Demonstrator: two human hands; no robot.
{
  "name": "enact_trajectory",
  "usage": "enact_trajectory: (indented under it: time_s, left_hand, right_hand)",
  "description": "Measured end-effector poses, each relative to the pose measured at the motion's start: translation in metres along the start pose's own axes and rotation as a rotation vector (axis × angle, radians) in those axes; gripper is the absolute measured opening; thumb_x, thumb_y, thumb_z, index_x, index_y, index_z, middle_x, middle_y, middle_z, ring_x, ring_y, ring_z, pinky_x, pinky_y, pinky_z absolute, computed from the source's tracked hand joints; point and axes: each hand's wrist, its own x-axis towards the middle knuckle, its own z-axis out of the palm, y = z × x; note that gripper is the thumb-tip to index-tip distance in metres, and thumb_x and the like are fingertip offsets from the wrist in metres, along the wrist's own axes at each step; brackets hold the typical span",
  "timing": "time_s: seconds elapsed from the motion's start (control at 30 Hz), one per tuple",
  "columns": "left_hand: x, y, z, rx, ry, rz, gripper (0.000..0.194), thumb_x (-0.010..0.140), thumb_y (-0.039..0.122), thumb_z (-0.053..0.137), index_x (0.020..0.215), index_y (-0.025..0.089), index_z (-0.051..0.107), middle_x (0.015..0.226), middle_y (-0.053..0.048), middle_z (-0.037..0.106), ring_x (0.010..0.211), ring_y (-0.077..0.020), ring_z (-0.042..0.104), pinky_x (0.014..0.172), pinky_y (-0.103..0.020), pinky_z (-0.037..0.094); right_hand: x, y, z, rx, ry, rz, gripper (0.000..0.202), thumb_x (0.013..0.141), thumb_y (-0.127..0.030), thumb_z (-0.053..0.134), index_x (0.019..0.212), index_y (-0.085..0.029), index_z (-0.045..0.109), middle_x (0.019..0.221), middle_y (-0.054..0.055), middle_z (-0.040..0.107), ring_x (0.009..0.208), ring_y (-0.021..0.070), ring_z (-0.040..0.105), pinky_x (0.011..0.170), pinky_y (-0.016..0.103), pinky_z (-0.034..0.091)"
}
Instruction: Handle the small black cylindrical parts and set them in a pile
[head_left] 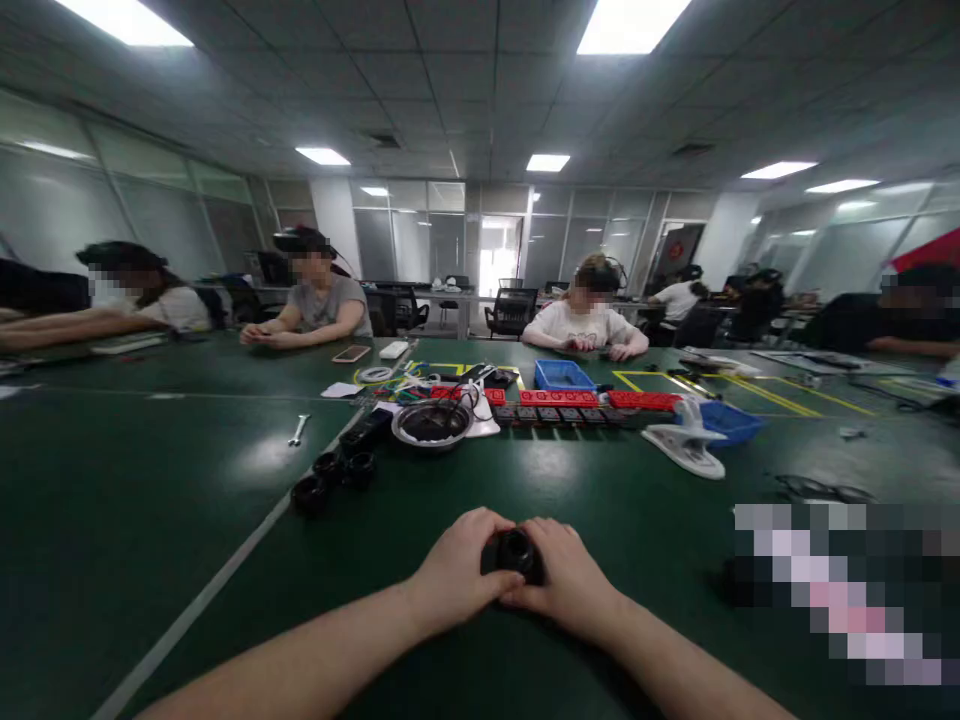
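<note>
Close in front of me, a black round part with a dark hole in its top (517,549) is held at the table surface. My left hand (463,565) curls around its left side, with the thumb across the front. From the other side my right hand (564,578) is closed on the same part, and both thumbs almost meet. The fingers hide its lower half and its exact kind. To the left stand several similar black round pieces (360,468), apart from my hands.
On the green table (600,520) lie a wrench (299,430), a metal bowl (433,428), a row of red blocks (559,398), a blue bin (564,376) and a white stand-like object (686,445). Cables lie near the bowl. People sit across the table and at both sides.
</note>
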Motion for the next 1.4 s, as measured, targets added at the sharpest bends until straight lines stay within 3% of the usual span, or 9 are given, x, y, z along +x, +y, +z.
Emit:
enact_trajectory:
  time_s: [0.23,0.4,0.57,0.73,0.87,1.07,1.23,1.3,1.4]
  left_hand:
    - [0.003,0.005,-0.018,-0.056,-0.217,0.090,0.040,0.068,0.021,0.068,0.106,0.023,0.053,0.095,0.000,0.053,0.088,-0.0173,0.050,0.075,-0.026,0.039]
    - [0.000,0.009,-0.014,-0.041,-0.189,0.029,0.035,0.065,0.022,0.070,0.098,0.021,0.056,0.090,0.001,0.054,0.084,-0.0171,0.051,0.070,-0.025,0.039]
    - [-0.001,0.009,-0.004,0.028,-0.026,-0.073,0.032,0.062,0.023,0.071,0.089,0.018,0.055,0.089,-0.001,0.054,0.084,-0.0187,0.050,0.072,-0.027,0.039]
    - [0.000,0.007,-0.011,-0.001,-0.116,0.004,0.032,0.067,0.025,0.067,0.096,0.020,0.055,0.093,-0.001,0.054,0.087,-0.0190,0.050,0.075,-0.029,0.039]
    - [0.001,0.005,-0.017,-0.065,-0.213,0.044,0.037,0.070,0.026,0.064,0.104,0.022,0.054,0.096,-0.001,0.053,0.087,-0.0186,0.050,0.071,-0.027,0.040]
    - [0.002,0.006,-0.010,-0.056,-0.126,0.004,0.036,0.064,0.022,0.069,0.097,0.020,0.056,0.091,0.000,0.054,0.083,-0.0175,0.051,0.071,-0.026,0.040]
    - [-0.001,0.008,-0.001,0.059,0.055,-0.060,0.034,0.062,0.024,0.070,0.091,0.019,0.054,0.090,-0.001,0.054,0.085,-0.0190,0.050,0.075,-0.028,0.040]
    - [-0.002,0.009,-0.002,0.098,0.068,-0.052,0.036,0.062,0.027,0.070,0.092,0.019,0.053,0.092,-0.002,0.053,0.088,-0.0200,0.049,0.078,-0.030,0.039]
    - [-0.001,0.010,-0.006,0.126,0.013,-0.022,0.054,0.056,0.040,0.074,0.100,0.020,0.051,0.102,-0.004,0.050,0.095,-0.0234,0.046,0.083,-0.034,0.038]
  right_hand:
    - [0.007,0.016,-0.024,0.242,-0.285,-0.128,0.028,0.063,-0.024,0.072,0.088,-0.018,0.061,0.087,0.000,0.056,0.085,0.0171,0.052,0.074,0.025,0.039]
    - [0.005,0.012,-0.014,0.150,-0.180,-0.004,0.038,0.052,-0.039,0.077,0.076,-0.016,0.058,0.076,-0.001,0.054,0.071,0.0169,0.050,0.060,0.024,0.037]
    - [0.002,-0.007,0.001,-0.147,0.018,0.048,0.040,0.061,-0.052,0.066,0.075,-0.016,0.055,0.073,0.003,0.057,0.070,0.0204,0.050,0.065,0.032,0.035]
    - [0.004,-0.001,-0.011,0.085,-0.110,-0.075,0.049,0.059,-0.042,0.071,0.098,-0.017,0.056,0.091,0.005,0.057,0.085,0.0221,0.050,0.075,0.033,0.038]
    - [0.007,0.015,-0.023,0.243,-0.273,-0.129,0.030,0.062,-0.024,0.072,0.089,-0.018,0.061,0.088,-0.001,0.057,0.084,0.0164,0.053,0.073,0.024,0.040]
    - [0.007,0.011,-0.009,0.117,-0.139,0.035,0.034,0.057,-0.035,0.075,0.079,-0.016,0.057,0.077,0.000,0.057,0.070,0.0164,0.052,0.058,0.023,0.038]
    - [0.003,-0.006,0.004,-0.038,0.020,0.096,0.033,0.064,-0.041,0.064,0.081,-0.015,0.054,0.081,0.008,0.058,0.078,0.0250,0.052,0.070,0.036,0.036]
    - [0.003,-0.008,0.001,-0.034,0.012,0.071,0.035,0.066,-0.040,0.063,0.088,-0.015,0.055,0.089,0.010,0.059,0.085,0.0271,0.051,0.076,0.039,0.034]
    - [0.006,-0.003,-0.015,0.041,-0.101,0.008,0.057,0.057,-0.040,0.070,0.106,-0.017,0.052,0.102,0.009,0.058,0.094,0.0266,0.051,0.082,0.037,0.036]
